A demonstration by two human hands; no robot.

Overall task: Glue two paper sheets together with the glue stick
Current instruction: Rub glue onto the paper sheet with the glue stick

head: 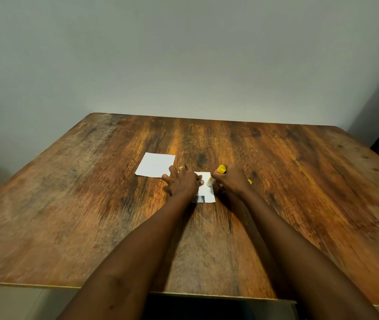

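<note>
A white paper sheet lies flat on the brown table. Just to its right, the left hand presses a second sheet with flat, spread fingers. The right hand holds the yellow glue stick tilted. Its white tip touches that second sheet.

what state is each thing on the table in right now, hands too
near sheet: flat on the table, pressed down by the left hand
far sheet: flat, not yet joined to the near one
glue stick: uncapped, tilted, white tip on the near sheet
yellow piece behind the right hand: likely the cap, mostly hidden
left hand: fingers spread, pressing the near sheet
right hand: grips the glue stick
</note>
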